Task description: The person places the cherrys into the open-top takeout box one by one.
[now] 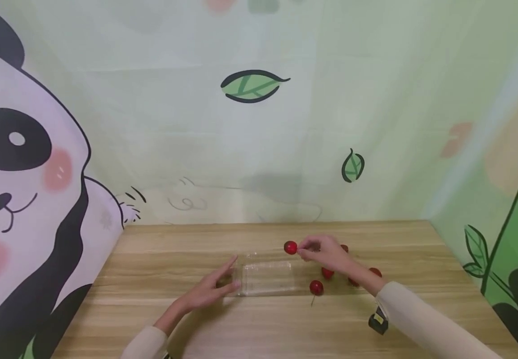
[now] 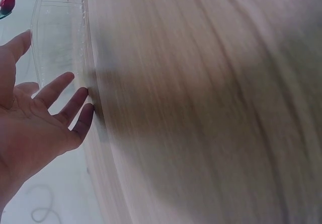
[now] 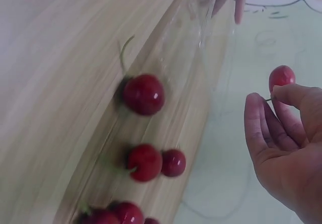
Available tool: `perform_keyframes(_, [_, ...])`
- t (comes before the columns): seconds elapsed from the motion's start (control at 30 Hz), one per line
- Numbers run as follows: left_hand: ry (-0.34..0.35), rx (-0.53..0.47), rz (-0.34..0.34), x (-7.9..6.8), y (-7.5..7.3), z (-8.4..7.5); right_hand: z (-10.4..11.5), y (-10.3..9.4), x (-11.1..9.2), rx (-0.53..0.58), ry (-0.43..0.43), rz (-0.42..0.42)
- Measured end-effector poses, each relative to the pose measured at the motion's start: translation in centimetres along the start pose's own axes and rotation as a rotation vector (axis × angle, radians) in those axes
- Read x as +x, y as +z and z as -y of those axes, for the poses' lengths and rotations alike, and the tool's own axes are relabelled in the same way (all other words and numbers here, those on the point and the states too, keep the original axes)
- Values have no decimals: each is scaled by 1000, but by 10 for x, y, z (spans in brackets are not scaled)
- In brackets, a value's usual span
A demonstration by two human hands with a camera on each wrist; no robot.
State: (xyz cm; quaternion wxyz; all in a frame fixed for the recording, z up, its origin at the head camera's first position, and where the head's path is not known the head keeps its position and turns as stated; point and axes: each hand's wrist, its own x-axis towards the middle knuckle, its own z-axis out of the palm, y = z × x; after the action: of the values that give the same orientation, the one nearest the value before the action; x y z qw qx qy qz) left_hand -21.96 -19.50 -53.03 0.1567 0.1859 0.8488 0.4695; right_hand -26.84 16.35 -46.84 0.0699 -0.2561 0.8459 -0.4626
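Observation:
My right hand (image 1: 326,252) holds up a red cherry (image 1: 290,248), its thumb and fingertips pinching the thin green stem in the right wrist view. That cherry hangs above the right end of a clear plastic box (image 1: 267,295). At the box's left end is my left hand (image 1: 211,289), with spread, fairly straight fingers right at the edge. Several more cherries lie on the wooden table to the right of the box; the nearest cherry (image 1: 316,287) has its stem pointing toward me. Beneath my right forearm, other cherries (image 3: 144,162) are partly hidden in the head view.
The wooden table (image 1: 151,249) ends at a fabric backdrop (image 1: 173,124) printed with a panda and leaves. A small black item (image 1: 377,323) with a yellow mark shows beside the right sleeve (image 1: 420,309).

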Motion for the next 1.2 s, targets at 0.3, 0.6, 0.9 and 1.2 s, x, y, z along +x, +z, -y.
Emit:
perform_keyframes(0.3, [0,-1,8,2,0,-1,11,32,15,5,-24,137])
perform_keyframes(0.6, [1,-4,1,4,0,1,6,64,24,-76,-45,201])
perform_keyframes(0.9, [2,-38,19,6,0,3,0,91,31,-127,-53,214])
perform_keyframes(1.2, [-3,-51,32,5,-1,3,3,103,35,-154,-74,233])
